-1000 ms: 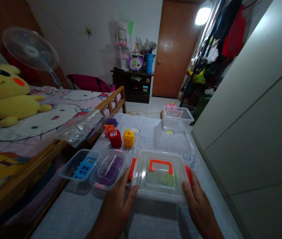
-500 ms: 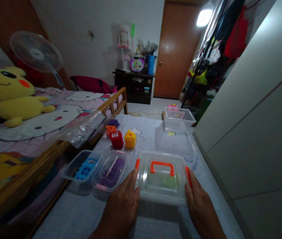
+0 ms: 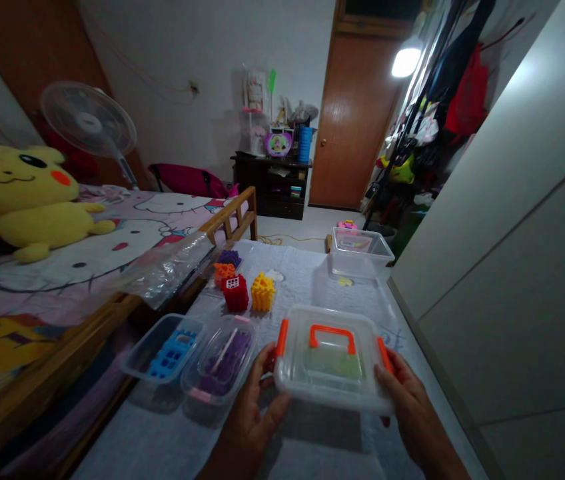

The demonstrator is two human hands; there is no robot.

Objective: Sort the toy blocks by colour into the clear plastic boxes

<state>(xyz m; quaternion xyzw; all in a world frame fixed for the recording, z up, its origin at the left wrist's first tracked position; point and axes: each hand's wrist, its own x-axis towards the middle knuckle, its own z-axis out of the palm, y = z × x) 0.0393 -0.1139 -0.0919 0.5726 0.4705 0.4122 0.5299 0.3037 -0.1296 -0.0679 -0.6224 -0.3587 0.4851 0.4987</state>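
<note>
A clear plastic storage box (image 3: 292, 367) with a closed lid, an orange carry handle and orange side clips is between my two hands. Something green shows dimly through its lid. My left hand (image 3: 257, 417) grips the left side, fingers at the clip and thumb by the near corner. My right hand (image 3: 410, 397) holds the right side, thumb on the lid's edge and fingertips curled underneath. The box looks slightly tilted, with a shadow below its near edge. Left of it stand a lidded clear box (image 3: 225, 363) with purple pieces inside and an open clear container with blue pieces (image 3: 171, 353).
Stacks of red (image 3: 235, 293), yellow (image 3: 262, 292), orange (image 3: 224, 271) and purple pieces (image 3: 230, 257) stand further back. An open clear bin (image 3: 360, 250) sits at the table's far right corner. A bed rail (image 3: 127, 303) borders the left, a white cabinet (image 3: 507, 253) the right.
The storage box has turned slightly and its near right corner has shifted right. My flat hands have changed to a grip, with right fingers now beneath the box. The camera view has tipped up a little.
</note>
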